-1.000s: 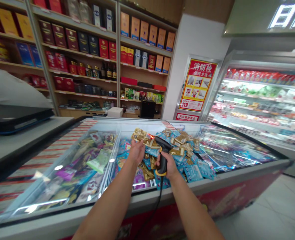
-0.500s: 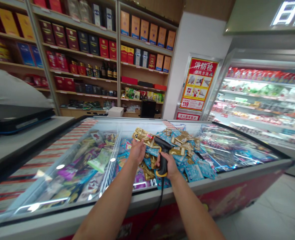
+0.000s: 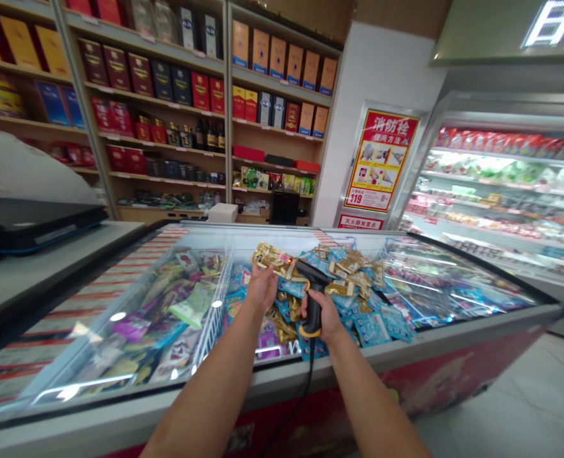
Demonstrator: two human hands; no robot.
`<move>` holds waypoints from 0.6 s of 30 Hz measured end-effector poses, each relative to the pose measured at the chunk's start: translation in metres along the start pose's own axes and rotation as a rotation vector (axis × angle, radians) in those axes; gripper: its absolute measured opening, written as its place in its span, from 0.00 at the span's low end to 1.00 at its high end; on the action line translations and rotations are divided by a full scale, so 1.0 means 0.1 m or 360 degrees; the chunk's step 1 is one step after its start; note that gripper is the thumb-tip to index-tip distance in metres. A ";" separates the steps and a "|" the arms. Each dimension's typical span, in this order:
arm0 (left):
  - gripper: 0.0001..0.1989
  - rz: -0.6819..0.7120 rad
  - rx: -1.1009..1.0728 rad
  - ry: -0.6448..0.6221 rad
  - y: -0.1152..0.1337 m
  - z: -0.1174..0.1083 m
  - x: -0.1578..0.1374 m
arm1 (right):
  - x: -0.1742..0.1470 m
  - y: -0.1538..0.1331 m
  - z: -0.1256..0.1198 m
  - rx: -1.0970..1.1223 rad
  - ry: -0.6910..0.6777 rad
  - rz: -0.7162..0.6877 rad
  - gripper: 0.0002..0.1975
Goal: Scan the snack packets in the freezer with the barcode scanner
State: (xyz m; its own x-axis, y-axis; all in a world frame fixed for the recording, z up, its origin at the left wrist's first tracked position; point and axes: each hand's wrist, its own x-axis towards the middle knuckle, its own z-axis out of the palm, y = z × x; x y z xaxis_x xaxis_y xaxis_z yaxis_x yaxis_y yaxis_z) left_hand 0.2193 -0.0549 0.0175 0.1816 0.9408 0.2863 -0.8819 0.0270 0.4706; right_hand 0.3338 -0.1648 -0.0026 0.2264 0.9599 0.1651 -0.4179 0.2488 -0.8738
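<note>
My left hand grips a gold ice cream packet above the open part of the chest freezer. In my right hand is a black and yellow barcode scanner, held by its handle. The scanner's head faces left, close to the packet, and a red light spot shows on the gold wrapper. Below and to the right of both hands lie heaped blue packets and gold packets. A dark cable hangs from the scanner's handle over the freezer's front.
A white wire divider separates the left compartment, full of mixed packets under glass. Glass also covers the freezer's right side. Beyond stand shelves of boxes and bottles, a red wall poster and a lit chiller. A counter adjoins at left.
Both hands stay almost where they were, with the packet and scanner still held. The red spot on the wrapper has shifted slightly left. The view has moved a little.
</note>
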 end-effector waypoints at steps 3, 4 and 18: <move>0.20 -0.0006 0.0014 0.0020 -0.01 -0.02 0.01 | 0.00 0.01 -0.01 0.0022 -0.0009 -0.0004 0.13; 0.19 -0.0004 0.0018 0.0018 -0.01 -0.02 0.01 | 0.01 0.02 -0.02 0.0031 -0.0010 -0.0006 0.13; 0.19 0.0008 0.0095 0.0099 -0.03 -0.03 -0.01 | -0.02 0.03 -0.03 0.0012 0.0005 -0.0013 0.14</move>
State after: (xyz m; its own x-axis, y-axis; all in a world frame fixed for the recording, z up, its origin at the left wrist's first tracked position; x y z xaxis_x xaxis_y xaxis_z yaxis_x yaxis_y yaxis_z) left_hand 0.2204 -0.0546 0.0133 0.1482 0.9600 0.2376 -0.8549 0.0036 0.5188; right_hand 0.3351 -0.1668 -0.0067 0.2328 0.9575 0.1705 -0.4230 0.2575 -0.8688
